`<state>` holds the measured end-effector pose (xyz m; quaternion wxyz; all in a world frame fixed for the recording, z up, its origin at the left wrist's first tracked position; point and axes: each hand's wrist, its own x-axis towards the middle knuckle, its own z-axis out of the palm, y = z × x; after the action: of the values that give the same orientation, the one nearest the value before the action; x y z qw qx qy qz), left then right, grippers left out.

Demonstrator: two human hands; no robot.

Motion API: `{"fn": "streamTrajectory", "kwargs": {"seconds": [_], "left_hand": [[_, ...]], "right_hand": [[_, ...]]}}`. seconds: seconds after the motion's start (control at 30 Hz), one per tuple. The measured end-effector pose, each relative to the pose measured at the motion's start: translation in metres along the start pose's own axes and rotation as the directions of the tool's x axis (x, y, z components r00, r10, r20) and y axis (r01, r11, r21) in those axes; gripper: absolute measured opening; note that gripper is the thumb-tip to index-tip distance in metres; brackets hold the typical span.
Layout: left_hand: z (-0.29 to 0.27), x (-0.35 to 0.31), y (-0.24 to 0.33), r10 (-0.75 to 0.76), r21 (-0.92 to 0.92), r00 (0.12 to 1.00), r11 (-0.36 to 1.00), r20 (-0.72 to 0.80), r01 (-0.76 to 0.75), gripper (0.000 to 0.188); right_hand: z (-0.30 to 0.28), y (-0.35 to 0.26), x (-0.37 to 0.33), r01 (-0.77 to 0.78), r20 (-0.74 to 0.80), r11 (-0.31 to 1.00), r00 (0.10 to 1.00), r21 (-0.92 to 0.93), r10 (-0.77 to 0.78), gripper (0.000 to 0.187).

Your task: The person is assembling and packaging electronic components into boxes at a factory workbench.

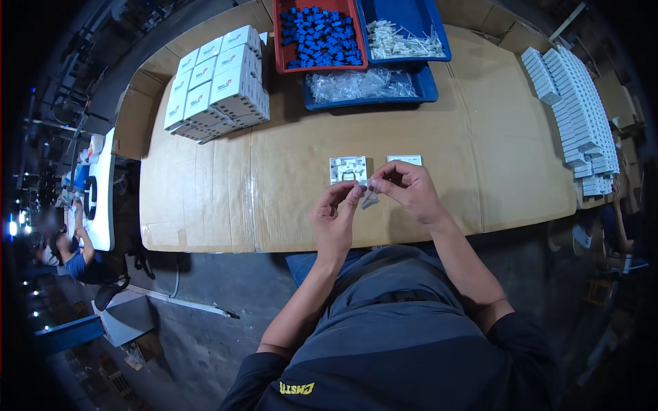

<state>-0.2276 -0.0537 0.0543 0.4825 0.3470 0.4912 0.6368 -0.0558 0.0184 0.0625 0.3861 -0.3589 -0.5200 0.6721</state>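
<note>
My left hand [334, 218] and right hand [417, 197], fingertips pinched, grip small translucent grey plastic piece [370, 200] between them, frame centre.

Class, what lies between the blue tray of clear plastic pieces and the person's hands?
The head view shows a white molded part and a flat white piece lying on brown cardboard.

Dark grey floor [219, 277], white table [103, 202]

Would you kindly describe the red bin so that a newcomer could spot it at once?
At the far side of the brown table, just right of the white boxes, stands the red bin, holding small blue pieces. Beside it sit two blue bins; it alone is red.
</note>
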Motion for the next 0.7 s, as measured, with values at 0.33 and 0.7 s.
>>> {"fn": "streamTrajectory", "kwargs": {"seconds": [0.33, 0.7], "left_hand": [[0.001, 0.009, 0.002, 0.012, 0.048, 0.999, 0.999, -0.040, -0.010, 0.017], [-0.006, 0.007, -0.007, 0.086, 0.087, 0.995, 0.993, -0.044, -0.082, 0.013]], "right_hand": [[-0.001, -0.001, 0.007, -0.001, -0.004, 1.000, 1.000, 0.008, 0.002, 0.013], [0.005, -0.003, 0.006, 0.082, -0.001, 0.967, 0.996, -0.243, -0.085, 0.015]]}}
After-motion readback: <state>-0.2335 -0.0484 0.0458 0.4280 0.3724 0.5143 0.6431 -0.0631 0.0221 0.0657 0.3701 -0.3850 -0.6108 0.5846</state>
